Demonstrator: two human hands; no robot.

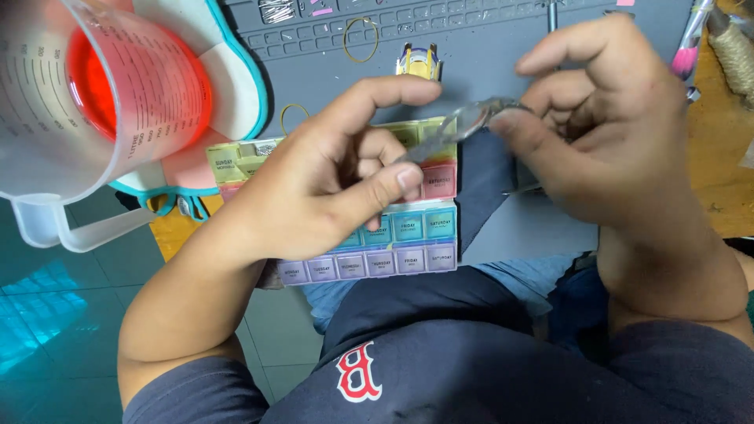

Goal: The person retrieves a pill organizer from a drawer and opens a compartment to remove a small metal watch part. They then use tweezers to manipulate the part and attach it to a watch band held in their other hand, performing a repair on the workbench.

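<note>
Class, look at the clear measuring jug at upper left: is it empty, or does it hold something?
It holds something: red liquid shows through the clear wall of the measuring jug.

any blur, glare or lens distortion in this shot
Head view: even, soft light with no hard shadows; the measuring jug of red liquid looms large, soft and bent at the top-left edge; the shiny metal piece between the left hand and right hand smears with glare; the pill organizer stays sharp.

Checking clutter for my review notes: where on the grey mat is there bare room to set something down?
Bare mat lies between the rubber band and the right hand. A second bare strip runs right of the pill organizer. The left side is crowded by the measuring cup, and both hands, the left hand included, cover the middle.
</note>
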